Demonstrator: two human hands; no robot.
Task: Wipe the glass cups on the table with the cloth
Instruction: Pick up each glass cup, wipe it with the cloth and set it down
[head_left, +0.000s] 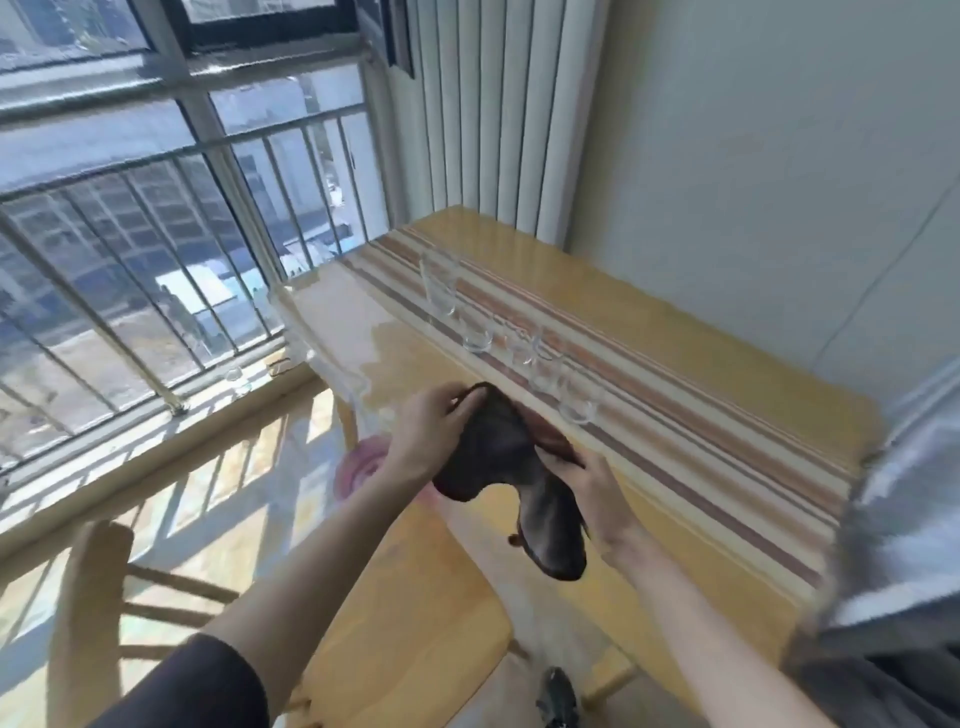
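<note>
Head view. A dark brown cloth (498, 457) is held in the air between both hands, above the near edge of a wooden desk (675, 306) and in front of the glasses. The left hand (426, 431) grasps the cloth's upper left part: its fingers (462, 402) are curled over the top fold, with the cloth bunched against the palm. The right hand (587, 488) grasps the cloth's right edge, the fingers (553, 460) pinching the fabric; a loose tail of cloth hangs down below and between the two wrists. A striped runner (675, 415) lies along the length of the desk. On it stand clear glass cups in a row running away from the viewer: the nearest cup (582, 402) is just beyond the cloth's upper right, with more cups behind it, and a taller glass (439, 283) at the far end. None of the cups touches the cloth or a hand. A wooden chair (415, 597) stands below the arms, and a barred window (156, 260) fills the left side.
</note>
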